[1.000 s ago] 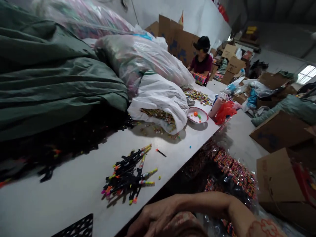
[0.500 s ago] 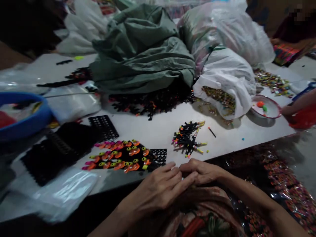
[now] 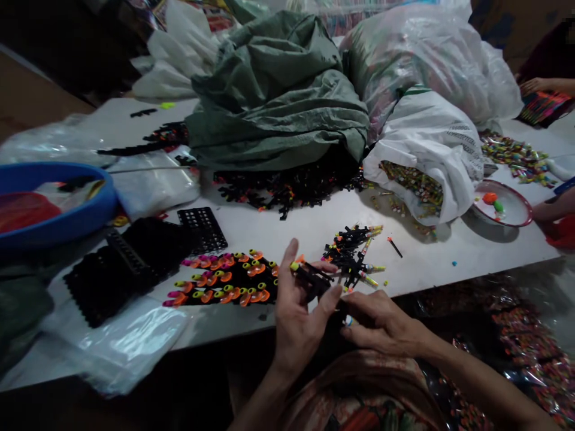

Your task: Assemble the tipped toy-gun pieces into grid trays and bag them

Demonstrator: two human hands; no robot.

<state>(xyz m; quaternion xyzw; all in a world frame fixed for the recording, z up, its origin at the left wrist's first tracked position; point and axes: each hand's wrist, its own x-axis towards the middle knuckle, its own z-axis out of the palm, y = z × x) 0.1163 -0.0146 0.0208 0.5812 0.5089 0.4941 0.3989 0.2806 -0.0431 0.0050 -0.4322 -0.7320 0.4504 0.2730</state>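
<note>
My left hand [image 3: 297, 311] is raised at the table's front edge, fingers closed round black plastic pieces [image 3: 312, 280] with yellow and orange ends. Close beside it, my right hand [image 3: 381, 326] pinches a small piece with a white and blue end [image 3: 348, 321]; the rest of that piece is hidden. Just beyond both hands lies a loose pile of black sticks [image 3: 345, 245] with yellow and orange tips. Left of my left hand, rows of black pieces with orange, yellow and pink ends [image 3: 224, 278] lie on the table.
Black perforated sheets [image 3: 202, 230], clear plastic bags [image 3: 130, 341] and a blue basin [image 3: 90, 209] are on the left. Behind stand a green sack [image 3: 278, 102] and a white bag [image 3: 431, 131] spilling small pieces. A red-rimmed bowl [image 3: 512, 209] sits right, near another person's arm [image 3: 552, 212].
My hands were together low at the table edge. My left hand has turned and lifted, showing black pieces in it; my right hand has moved slightly right. The view has shifted slightly.
</note>
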